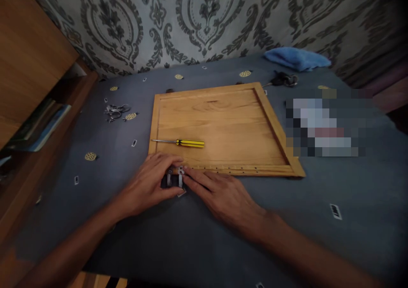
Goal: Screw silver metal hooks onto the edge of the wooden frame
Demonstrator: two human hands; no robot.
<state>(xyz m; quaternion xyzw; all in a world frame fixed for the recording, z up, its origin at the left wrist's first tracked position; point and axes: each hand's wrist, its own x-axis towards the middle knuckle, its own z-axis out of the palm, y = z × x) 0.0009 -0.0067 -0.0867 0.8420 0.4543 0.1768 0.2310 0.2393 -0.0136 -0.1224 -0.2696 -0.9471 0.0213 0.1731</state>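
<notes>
A wooden panel door with a raised frame (280,130) lies flat, small holes dotting its near edge. At its near left corner sits a small metal hinge (180,171) with shiny parts overhanging the edge. My left hand (149,179) curves around it, fingers on the frame and thumb below. From the right, my right hand (228,194) reaches in with its fingertips at the same hinge; the fingers partly cover its plate. On the panel, just beyond my left hand, rests a screwdriver (190,143) with a yellow and black handle, its shaft pointing left.
Loose metal hinges (116,111) lie left of the panel on the grey patterned cloth (105,143). Keys (283,79) and a blue cloth (296,59) are at the back right. A blurred-out item (321,126) lies right. A wooden cabinet (35,58) borders the left side.
</notes>
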